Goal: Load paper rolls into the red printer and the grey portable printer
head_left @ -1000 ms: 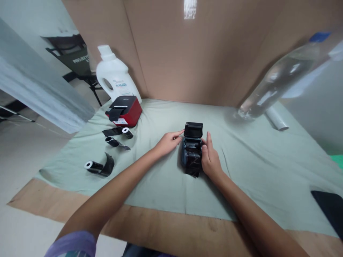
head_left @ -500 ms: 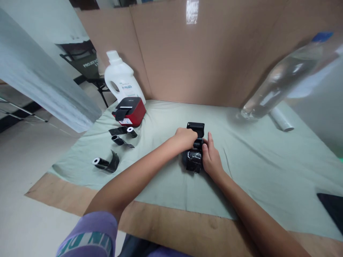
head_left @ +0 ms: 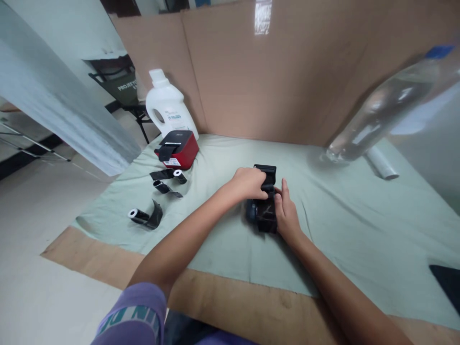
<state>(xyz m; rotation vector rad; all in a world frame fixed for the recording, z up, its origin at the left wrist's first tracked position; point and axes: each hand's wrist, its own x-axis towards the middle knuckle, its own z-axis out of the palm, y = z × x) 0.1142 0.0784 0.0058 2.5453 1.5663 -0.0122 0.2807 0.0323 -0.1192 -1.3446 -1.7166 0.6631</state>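
Observation:
A small black label printer [head_left: 262,212] with its lid [head_left: 266,171] raised sits mid-table on a pale green cloth [head_left: 223,230]. A black strip of tape lies over its front. My left hand [head_left: 247,183] reaches over the printer's top, fingers curled on the lid and the open bay. My right hand [head_left: 285,215] is pressed against the printer's right side, fingers together and lying along its body, holding it steady.
A red and black printer [head_left: 178,148] and a white jug [head_left: 168,106] stand at the back left. Three black tape rolls [head_left: 145,216] lie to the left. A clear bottle [head_left: 381,115] and a white tube [head_left: 381,163] are at the right. Cardboard walls close the back.
My left hand moved from the printer's left side onto its top and open lid. The black strip lifted off the printer front half a second ago, then lay down again.

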